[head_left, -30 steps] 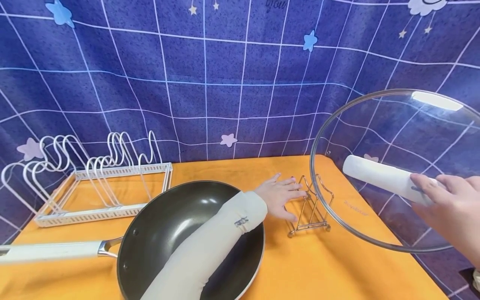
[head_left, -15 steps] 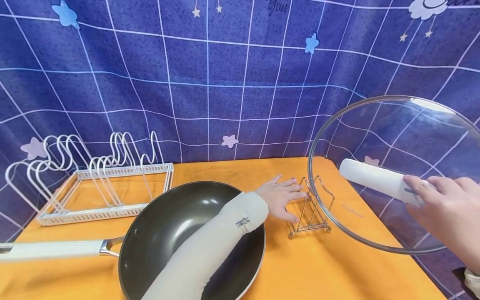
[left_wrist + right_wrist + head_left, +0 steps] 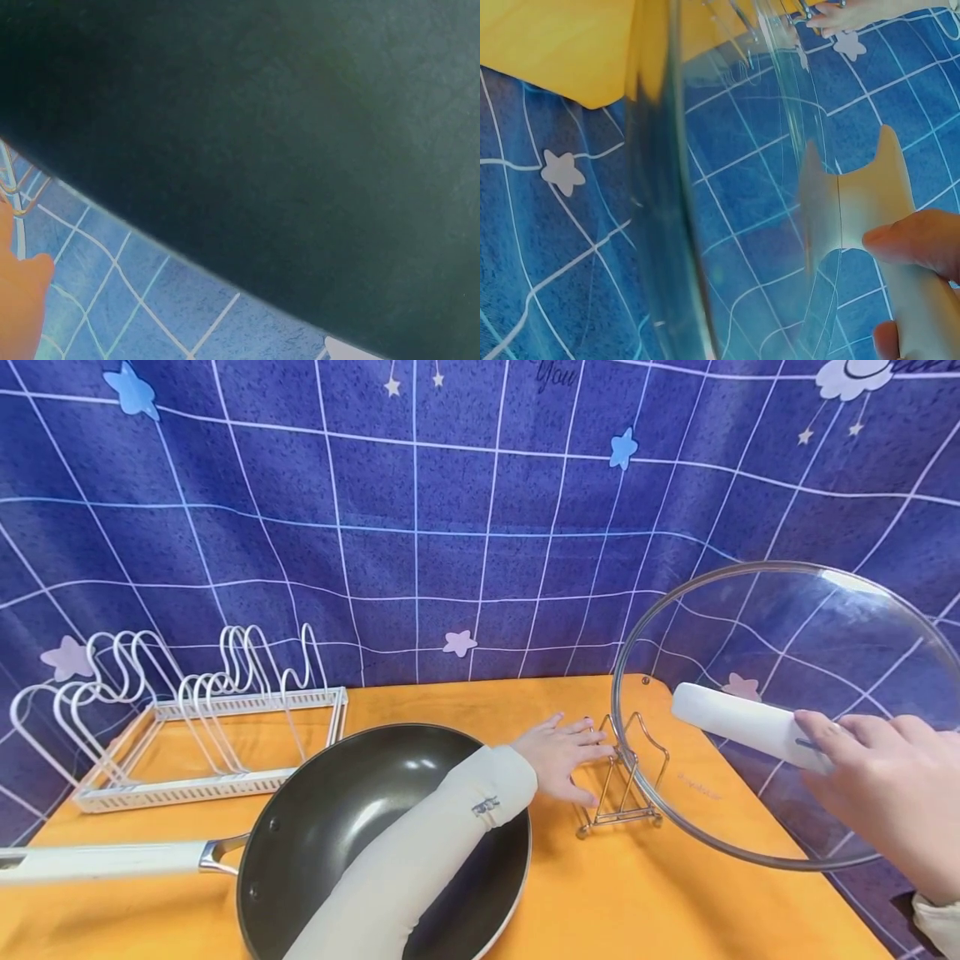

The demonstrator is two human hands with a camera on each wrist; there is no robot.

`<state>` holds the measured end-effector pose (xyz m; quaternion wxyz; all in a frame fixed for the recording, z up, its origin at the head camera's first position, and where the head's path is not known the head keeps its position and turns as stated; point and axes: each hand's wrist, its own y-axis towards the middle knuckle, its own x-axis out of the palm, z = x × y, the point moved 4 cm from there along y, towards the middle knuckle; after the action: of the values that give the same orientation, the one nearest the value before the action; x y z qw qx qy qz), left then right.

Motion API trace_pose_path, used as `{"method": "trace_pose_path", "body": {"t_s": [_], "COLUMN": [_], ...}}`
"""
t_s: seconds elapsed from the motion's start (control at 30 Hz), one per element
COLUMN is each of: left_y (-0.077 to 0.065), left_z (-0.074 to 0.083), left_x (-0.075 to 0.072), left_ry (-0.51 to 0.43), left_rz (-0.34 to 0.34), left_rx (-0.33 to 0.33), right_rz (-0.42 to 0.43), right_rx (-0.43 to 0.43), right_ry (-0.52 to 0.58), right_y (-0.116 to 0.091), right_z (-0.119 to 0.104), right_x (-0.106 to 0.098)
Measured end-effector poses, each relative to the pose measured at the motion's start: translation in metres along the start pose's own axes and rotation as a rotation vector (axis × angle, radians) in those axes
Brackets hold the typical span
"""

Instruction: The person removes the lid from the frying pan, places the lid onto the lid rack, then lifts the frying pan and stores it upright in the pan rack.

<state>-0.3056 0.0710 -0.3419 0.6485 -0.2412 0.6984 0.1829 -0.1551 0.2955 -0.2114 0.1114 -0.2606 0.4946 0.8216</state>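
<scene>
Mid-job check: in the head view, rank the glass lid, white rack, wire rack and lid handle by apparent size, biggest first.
1. Glass lid, clearly largest here; nearness may flatter it.
2. White rack.
Wire rack and lid handle: smallest, unranked; the handle looks longer, the rack taller.

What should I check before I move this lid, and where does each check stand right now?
1. Right hand gripping the white handle: ok, thumb and fingers are round it.
2. Glass lid turned on edge: ok, roughly upright.
3. Rim seated in the small wire rack: cannot tell, they overlap in the head view.
4. Left hand steadying that rack: cannot tell, its spread fingers reach it but firm contact isn't clear.
5. Left sleeve out from over the pan: not ok, it crosses above.
</scene>
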Motion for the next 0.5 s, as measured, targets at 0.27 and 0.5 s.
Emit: {"method": "trace_pose_path", "body": {"t_s": [0.27,0.5], "left_y": [0.0012,0.0013], "left_z": [-0.0003,-0.0018], "left_x": [0.0019,0.0022], "left_ry": [0.034,0.081], "left_rz": [-0.005,0.005], "left_rx": [0.011,0.040], "right_rz": [0.004,0.002], "right_rx": [-0.046,-0.068], "right_ry": [0.007,-0.003], "right_y": [-0.0012,-0.0002], "right_z": [-0.0008,-0.0021], "right_x": [0.0037,0.0067]}}
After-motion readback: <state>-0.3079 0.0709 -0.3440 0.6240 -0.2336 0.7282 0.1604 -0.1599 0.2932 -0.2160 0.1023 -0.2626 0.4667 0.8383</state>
